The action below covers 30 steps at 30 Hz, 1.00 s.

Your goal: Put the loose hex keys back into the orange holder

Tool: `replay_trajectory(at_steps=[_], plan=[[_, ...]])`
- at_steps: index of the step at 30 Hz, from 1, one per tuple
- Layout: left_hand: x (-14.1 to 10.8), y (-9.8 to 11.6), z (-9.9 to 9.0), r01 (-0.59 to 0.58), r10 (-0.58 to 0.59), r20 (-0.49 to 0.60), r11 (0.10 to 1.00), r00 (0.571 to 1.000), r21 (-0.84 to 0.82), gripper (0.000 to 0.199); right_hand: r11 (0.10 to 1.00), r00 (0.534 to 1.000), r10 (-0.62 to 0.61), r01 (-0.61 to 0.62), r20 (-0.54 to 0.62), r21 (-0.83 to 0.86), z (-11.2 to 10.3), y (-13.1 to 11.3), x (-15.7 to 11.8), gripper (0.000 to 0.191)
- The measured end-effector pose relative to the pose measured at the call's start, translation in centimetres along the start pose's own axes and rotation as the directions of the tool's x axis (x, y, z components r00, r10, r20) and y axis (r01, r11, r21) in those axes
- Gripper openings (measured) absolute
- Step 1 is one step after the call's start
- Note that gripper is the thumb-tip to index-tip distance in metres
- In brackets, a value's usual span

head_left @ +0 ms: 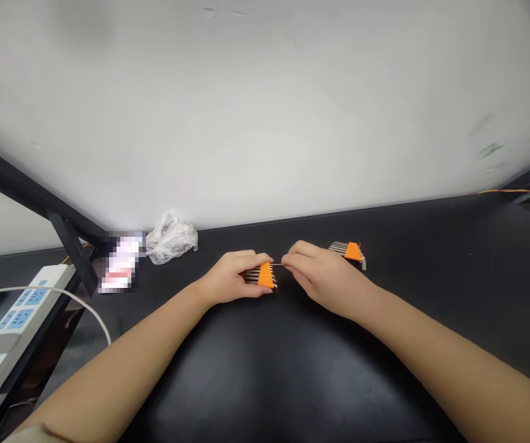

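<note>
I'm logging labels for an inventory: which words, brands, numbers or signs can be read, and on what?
None can be read.
Orange trapezoid holder in the left hand: no legible lettering.
Second orange holder, near the right hand: too small.
White power strip with blue socket panels: any markings too small.
Bright pixelated patch: unreadable.
Faint green wall mark: too blurred.

at a table [256,381] before a wall [265,123], a tool holder [265,275] is in the left hand [232,278], a rod [276,264] at its right is in the right hand [318,274], holder 2 [353,251] lies just beyond that hand, a plastic bag [171,240] sits behind left, and a power strip [55,277] is far left.
</note>
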<state>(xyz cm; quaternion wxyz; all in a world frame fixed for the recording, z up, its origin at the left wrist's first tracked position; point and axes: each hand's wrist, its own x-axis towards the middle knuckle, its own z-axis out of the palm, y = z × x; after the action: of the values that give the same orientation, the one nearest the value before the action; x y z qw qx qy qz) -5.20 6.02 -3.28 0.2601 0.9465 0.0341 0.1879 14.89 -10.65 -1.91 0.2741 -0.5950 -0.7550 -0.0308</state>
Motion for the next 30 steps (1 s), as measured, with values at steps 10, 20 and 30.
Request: replay_trajectory(at_steps=[10,20,30], plan=[[-0.3,0.0,-0.1,-0.004,0.002,0.027,0.998,1.0,0.058,0.05,0.997,1.0,-0.027,0.028,0.011,-0.07,1.0,-0.2,0.0,0.025],[-1.0,3.1,-0.8,0.044,-0.046,0.011,0.99,0.999,0.133,0.052,0.98,0.991,-0.129,0.134,0.041,-0.146,-0.3,-1.6,-0.4,0.023],[-1.5,7.0,-1.4,0.043,-0.05,0.047,0.988,0.998,0.149,0.057,0.881,0.999,-0.004,0.028,-0.052,0.473,-2.9,-5.0,-0.1,0.022]])
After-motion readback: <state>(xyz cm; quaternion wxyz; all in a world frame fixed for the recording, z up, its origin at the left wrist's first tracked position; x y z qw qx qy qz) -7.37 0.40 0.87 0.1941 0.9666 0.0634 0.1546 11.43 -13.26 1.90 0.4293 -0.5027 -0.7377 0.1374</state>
